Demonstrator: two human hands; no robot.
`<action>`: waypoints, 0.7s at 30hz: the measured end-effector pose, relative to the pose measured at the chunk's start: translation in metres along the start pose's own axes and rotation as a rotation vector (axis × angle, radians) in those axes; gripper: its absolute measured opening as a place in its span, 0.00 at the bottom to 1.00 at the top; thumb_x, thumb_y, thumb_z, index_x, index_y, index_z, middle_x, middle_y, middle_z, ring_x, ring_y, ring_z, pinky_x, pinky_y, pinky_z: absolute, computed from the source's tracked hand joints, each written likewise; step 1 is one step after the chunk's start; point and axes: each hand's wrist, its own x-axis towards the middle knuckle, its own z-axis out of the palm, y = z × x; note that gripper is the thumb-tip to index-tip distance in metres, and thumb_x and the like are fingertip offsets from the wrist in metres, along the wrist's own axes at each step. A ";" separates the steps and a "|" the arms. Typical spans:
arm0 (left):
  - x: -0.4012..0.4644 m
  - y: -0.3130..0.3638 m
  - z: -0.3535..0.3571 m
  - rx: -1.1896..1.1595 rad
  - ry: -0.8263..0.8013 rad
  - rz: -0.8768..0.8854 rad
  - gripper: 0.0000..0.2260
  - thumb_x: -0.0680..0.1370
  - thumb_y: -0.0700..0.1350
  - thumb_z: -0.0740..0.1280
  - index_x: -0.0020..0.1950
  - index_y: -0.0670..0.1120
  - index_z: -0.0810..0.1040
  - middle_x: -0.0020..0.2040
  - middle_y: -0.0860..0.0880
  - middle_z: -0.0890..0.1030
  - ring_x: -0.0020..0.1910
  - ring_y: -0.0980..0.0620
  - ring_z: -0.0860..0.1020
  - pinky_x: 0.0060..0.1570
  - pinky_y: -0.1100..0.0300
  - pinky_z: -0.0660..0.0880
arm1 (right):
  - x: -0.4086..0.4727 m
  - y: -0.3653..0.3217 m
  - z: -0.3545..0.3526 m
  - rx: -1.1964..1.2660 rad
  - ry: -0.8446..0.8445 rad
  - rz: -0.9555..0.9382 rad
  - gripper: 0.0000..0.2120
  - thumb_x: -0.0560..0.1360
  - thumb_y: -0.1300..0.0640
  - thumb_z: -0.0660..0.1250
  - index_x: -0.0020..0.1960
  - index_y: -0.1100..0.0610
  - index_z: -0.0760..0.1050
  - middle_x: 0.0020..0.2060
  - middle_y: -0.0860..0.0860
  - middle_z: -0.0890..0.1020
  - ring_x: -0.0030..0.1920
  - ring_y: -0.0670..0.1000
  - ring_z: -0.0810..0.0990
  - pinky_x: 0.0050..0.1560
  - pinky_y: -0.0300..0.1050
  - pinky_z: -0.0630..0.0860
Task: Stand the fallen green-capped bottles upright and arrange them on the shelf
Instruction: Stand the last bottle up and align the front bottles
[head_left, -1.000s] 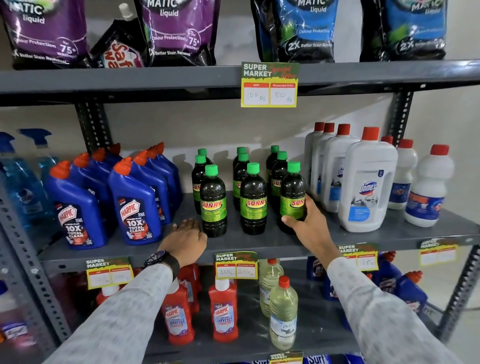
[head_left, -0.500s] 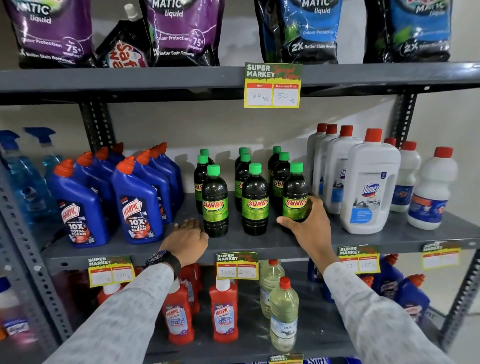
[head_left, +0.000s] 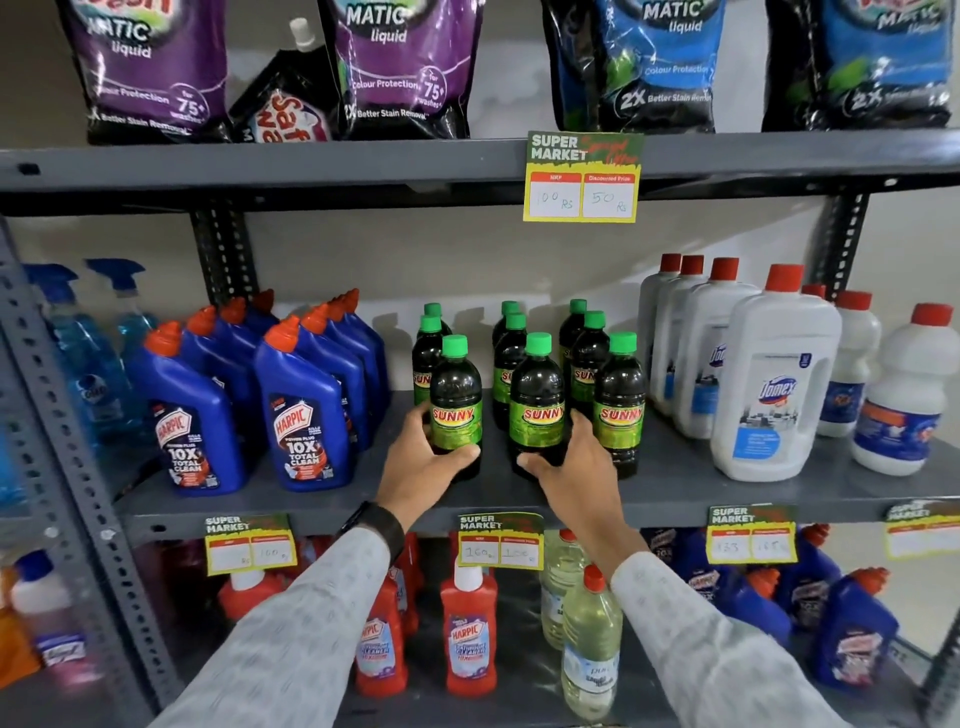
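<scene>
Several dark green-capped bottles with green SUNNY labels stand upright in three rows on the grey middle shelf. My left hand grips the base of the front left bottle. My right hand grips the base of the front middle bottle. The front right bottle stands free just beside my right hand. Behind these, more green-capped bottles stand in line. None lies on its side.
Blue Harpic bottles crowd the left of the shelf, white red-capped Domex bottles the right. Detergent pouches sit on the shelf above. Red cleaner bottles and pale bottles stand on the shelf below. Price tags hang from shelf edges.
My left hand moved from the shelf edge onto the front left bottle. My right hand left the front right bottle and took the front middle one. The camera has come closer.
</scene>
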 end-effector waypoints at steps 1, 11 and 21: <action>0.000 -0.002 -0.001 0.005 0.009 0.006 0.37 0.71 0.51 0.79 0.76 0.51 0.67 0.63 0.54 0.79 0.61 0.55 0.77 0.60 0.61 0.70 | 0.001 0.001 0.001 0.006 0.006 0.005 0.38 0.74 0.51 0.79 0.77 0.58 0.66 0.67 0.53 0.81 0.69 0.57 0.77 0.64 0.49 0.72; -0.010 -0.018 -0.028 0.007 0.030 0.064 0.34 0.73 0.49 0.78 0.76 0.51 0.69 0.62 0.56 0.80 0.58 0.62 0.77 0.54 0.72 0.69 | -0.006 -0.002 0.015 -0.036 0.028 -0.042 0.25 0.76 0.52 0.78 0.68 0.53 0.72 0.52 0.43 0.81 0.52 0.47 0.79 0.54 0.47 0.75; -0.019 -0.019 -0.028 -0.057 0.084 0.060 0.34 0.69 0.45 0.81 0.68 0.62 0.67 0.56 0.66 0.77 0.57 0.69 0.76 0.52 0.72 0.72 | 0.005 -0.006 0.013 0.023 -0.017 -0.029 0.35 0.72 0.50 0.81 0.74 0.56 0.70 0.54 0.46 0.82 0.56 0.50 0.79 0.57 0.49 0.76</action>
